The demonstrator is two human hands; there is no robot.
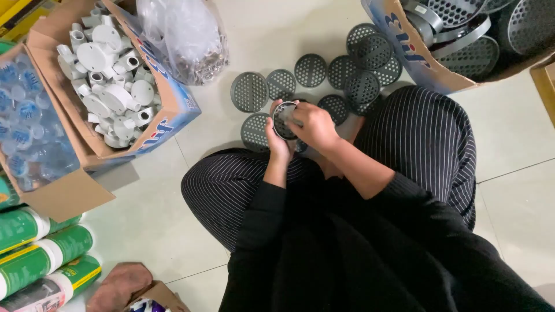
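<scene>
I sit cross-legged on a tiled floor in dark striped trousers. Both hands hold one round grey perforated disc (284,120) above my knees. My left hand (277,141) cups its lower left edge, and my right hand (312,124) covers its right side with the fingers pressed on the face. On the floor just beyond my hands lie several more grey perforated discs (250,91), spread in a row and partly stacked at the right (365,55).
A cardboard box of white plastic fittings (110,86) stands at the left, beside a box of small clear-blue parts (26,127). A clear plastic bag (182,37) lies behind. Another box with grey perforated parts (462,40) sits top right. Green tubes (40,260) lie bottom left.
</scene>
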